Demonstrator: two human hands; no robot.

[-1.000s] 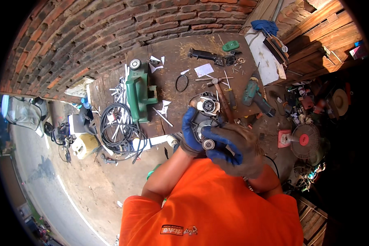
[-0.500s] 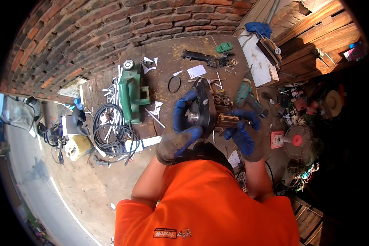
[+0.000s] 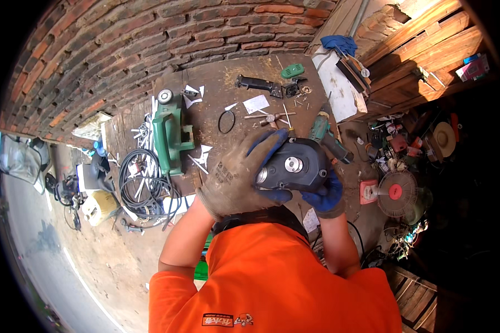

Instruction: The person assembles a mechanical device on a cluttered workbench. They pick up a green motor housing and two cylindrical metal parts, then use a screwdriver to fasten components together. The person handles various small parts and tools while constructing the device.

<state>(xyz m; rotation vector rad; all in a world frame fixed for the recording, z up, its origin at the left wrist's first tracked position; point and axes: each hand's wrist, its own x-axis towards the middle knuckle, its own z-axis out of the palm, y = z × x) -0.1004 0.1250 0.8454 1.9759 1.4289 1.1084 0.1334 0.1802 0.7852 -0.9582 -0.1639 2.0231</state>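
A black gear housing (image 3: 305,167) with a round silvery centre and several screw holes is between my hands in front of my chest, its flat face turned up. My left hand (image 3: 233,178), in a brown and blue work glove, wraps its left side, beside a metal threaded shaft end (image 3: 261,175). My right hand (image 3: 329,195), gloved alike, grips it from beneath at the right; most of those fingers are hidden. Past them on the bench lie a T-handled tool (image 3: 271,118) and a black rubber ring (image 3: 226,121).
The wooden bench (image 3: 216,89) carries a green power tool body (image 3: 169,133), a coiled black cable (image 3: 144,183), a black handle part (image 3: 258,84), a green cover (image 3: 293,70) and a green cordless drill (image 3: 322,130). A brick wall (image 3: 150,39) stands behind. At right is a fan (image 3: 397,193).
The housing has been turned so its flat face points up; the copper-coloured part below it has gone from sight. My left hand now shows its back, and my right hand has moved slightly left.
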